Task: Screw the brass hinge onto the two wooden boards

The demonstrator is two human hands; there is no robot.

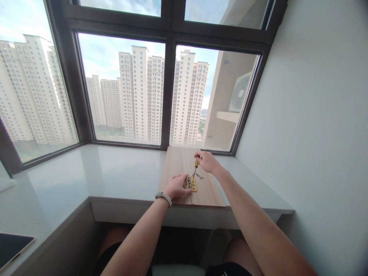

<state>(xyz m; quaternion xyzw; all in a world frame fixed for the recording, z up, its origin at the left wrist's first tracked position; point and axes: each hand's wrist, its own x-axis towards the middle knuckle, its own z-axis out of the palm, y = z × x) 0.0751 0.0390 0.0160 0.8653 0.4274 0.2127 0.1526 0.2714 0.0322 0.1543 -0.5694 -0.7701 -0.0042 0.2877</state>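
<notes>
A gold-coloured metal hinge (194,184) lies on light wooden boards (175,165) near the sill's front edge. My left hand (177,186), with a watch on its wrist, closes its fingers round the hinge's left part and presses it against the wood. In my right hand (206,161) is a screwdriver (196,163) with a yellow and black handle, gripped near its top. Its shaft points down to the upper end of the hinge; the exact contact of the tip is too small to tell. Several small screws (199,176) lie just right of the hinge.
The boards rest on a white windowsill counter (129,172). Behind it stands a dark-framed window (169,92), and a white wall (310,115) rises at the right. A dark flat device (14,247) lies at the lower left. My legs are below the counter.
</notes>
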